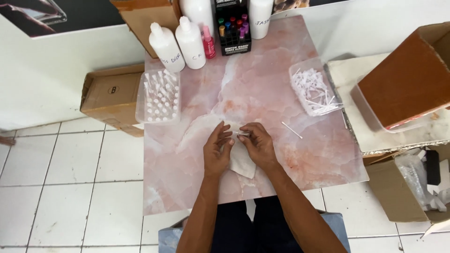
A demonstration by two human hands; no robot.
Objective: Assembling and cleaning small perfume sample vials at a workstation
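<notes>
Both hands met at the frame's centre above the pink marbled tabletop (281,84): the left hand (216,152) pinched one end and the right hand (257,144) the other of a small clear vial (242,134), over a white tissue (243,164), likely as a catch-cloth.

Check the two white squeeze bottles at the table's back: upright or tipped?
Upright: both white squeeze bottles stand on their bases, capped tips pointing up.

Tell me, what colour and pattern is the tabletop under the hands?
Pink marble-patterned tabletop with white veining, seen in the head view.
</notes>
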